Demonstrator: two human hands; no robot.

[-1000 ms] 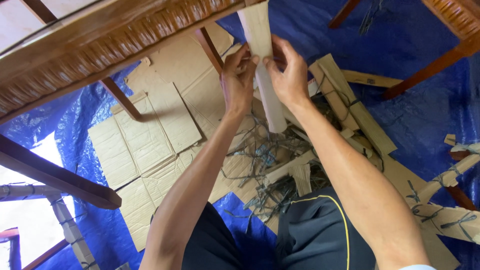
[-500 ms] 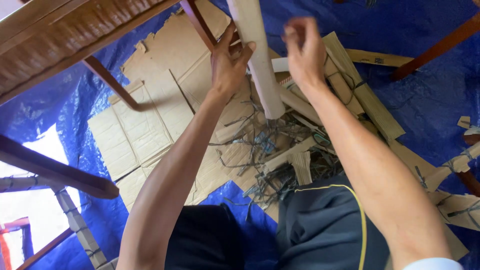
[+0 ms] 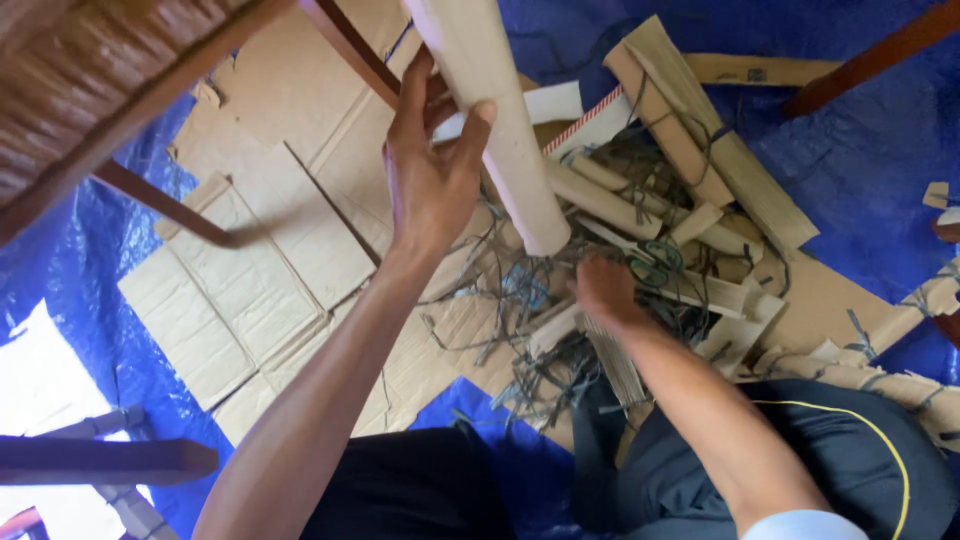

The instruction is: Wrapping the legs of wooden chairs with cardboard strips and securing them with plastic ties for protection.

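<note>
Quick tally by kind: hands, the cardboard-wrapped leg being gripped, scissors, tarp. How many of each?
Hands: 2, left hand and right hand
Cardboard-wrapped leg in the left hand: 1
Green-handled scissors by the right hand: 1
Blue tarp: 1
Total: 5

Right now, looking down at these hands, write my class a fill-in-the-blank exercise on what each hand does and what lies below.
1. The left hand grips a cardboard-wrapped ____ leg.
2. The right hand reaches down into a pile of cut grey ____.
3. The flattened brown cardboard sheets lie on a ____ plastic tarp.

Missing words: chair; straps; blue
</note>
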